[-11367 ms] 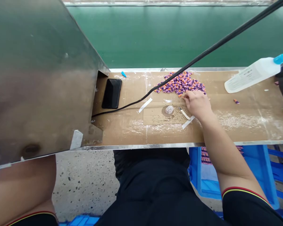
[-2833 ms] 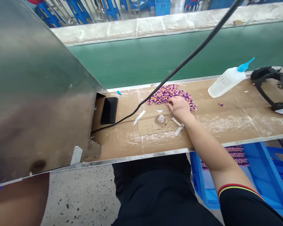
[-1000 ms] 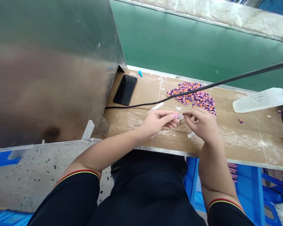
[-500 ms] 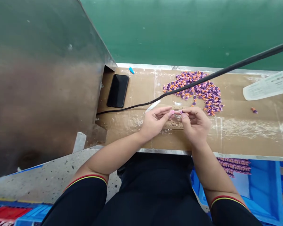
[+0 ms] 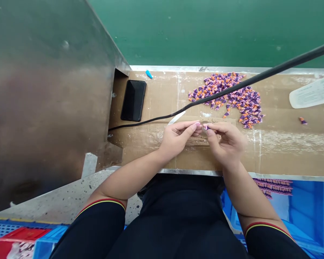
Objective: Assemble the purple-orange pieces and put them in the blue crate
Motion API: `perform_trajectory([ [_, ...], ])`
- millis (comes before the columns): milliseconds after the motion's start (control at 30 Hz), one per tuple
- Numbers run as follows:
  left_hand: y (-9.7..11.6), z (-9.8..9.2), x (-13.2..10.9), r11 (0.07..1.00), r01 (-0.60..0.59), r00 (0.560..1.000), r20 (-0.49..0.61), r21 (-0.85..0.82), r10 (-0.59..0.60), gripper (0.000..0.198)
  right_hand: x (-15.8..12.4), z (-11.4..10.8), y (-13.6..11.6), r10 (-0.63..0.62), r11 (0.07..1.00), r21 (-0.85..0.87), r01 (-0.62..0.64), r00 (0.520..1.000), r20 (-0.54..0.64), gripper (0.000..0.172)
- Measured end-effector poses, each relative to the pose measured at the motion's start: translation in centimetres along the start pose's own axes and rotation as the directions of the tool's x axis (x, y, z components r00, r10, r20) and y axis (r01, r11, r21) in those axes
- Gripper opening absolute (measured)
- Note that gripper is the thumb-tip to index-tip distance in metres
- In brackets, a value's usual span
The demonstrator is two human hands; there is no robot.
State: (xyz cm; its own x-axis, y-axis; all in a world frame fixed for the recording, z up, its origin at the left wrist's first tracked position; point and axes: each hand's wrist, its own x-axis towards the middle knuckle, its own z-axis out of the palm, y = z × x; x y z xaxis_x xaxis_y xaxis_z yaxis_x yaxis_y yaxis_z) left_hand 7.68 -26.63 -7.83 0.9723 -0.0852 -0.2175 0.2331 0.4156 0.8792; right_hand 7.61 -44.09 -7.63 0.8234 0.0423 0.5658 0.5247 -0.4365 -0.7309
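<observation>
My left hand (image 5: 179, 138) and my right hand (image 5: 226, 142) meet above the cardboard-covered bench (image 5: 275, 151). Their fingertips pinch a tiny pink and purple piece (image 5: 206, 126), too small to make out in detail. Just beyond the right hand lies a loose heap of small purple and orange pieces (image 5: 226, 97). A long black cable (image 5: 226, 93) crosses above the heap and passes over my hands. A thin white strip (image 5: 176, 117) lies just past my left fingers.
A black smartphone (image 5: 133, 100) lies beside a steel panel (image 5: 48, 90) at the left. A blue cap (image 5: 149, 74) sits near the far edge. At the right are a white plastic bottle (image 5: 313, 91) and a stray piece (image 5: 302, 121). A blue crate (image 5: 307, 212) stands below.
Over the earlier frames my left hand has come onto the bench to join the right, and both now pinch the small piece. The view has tilted and shifted, and the bottle sits further right.
</observation>
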Motion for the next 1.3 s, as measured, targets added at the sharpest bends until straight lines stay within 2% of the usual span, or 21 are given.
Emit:
perform_trajectory([
  [133,-0.1,0.1,0.0,0.992,0.049,0.998,-0.038,-0.116,-0.053,0.047,0.0,0.5,-0.2,-0.058,0.998,0.003,0.058,0.998,-0.010,0.016],
  [300,0.3,0.2,-0.3,0.983,0.101,0.995,-0.003,-0.155,-0.103,0.043,0.0,0.8,-0.5,-0.073,0.997,-0.015,0.073,0.997,-0.001,0.017],
  [433,0.4,0.3,-0.5,0.983,0.083,0.996,-0.008,-0.165,-0.086,0.038,0.1,0.7,-0.3,-0.091,0.996,0.023,0.090,0.996,0.023,0.024],
  [600,0.1,0.3,-0.5,0.991,0.063,0.998,-0.021,-0.121,-0.066,0.041,0.2,0.8,-0.2,-0.094,0.996,-0.003,0.094,0.996,0.011,0.019],
  [800,-0.2,0.0,-0.5,0.997,0.004,1.000,-0.001,-0.080,-0.004,0.033,0.3,0.9,-0.4,-0.127,0.992,-0.005,0.127,0.992,0.014,0.023],
  [900,-0.3,-0.1,-0.5,0.998,-0.048,0.999,0.008,-0.038,0.049,0.029,0.2,1.0,-0.3,-0.135,0.991,-0.011,0.135,0.990,-0.030,0.019],
  [1033,-0.3,-0.1,-0.6,0.982,-0.188,0.981,0.058,0.015,0.187,0.013,0.1,1.1,0.0,-0.187,0.982,-0.007,0.187,0.982,-0.034,0.026],
  [1133,-0.7,-0.2,-0.6,0.951,-0.304,0.951,0.074,0.053,0.300,0.009,0.1,1.1,0.2,-0.226,0.974,-0.013,0.226,0.973,-0.035,0.031],
  [1300,-1.3,-0.6,-0.6,0.875,-0.457,0.890,0.086,0.161,0.448,0.014,0.0,1.0,0.2,-0.274,0.961,-0.030,0.274,0.961,-0.028,0.036],
])
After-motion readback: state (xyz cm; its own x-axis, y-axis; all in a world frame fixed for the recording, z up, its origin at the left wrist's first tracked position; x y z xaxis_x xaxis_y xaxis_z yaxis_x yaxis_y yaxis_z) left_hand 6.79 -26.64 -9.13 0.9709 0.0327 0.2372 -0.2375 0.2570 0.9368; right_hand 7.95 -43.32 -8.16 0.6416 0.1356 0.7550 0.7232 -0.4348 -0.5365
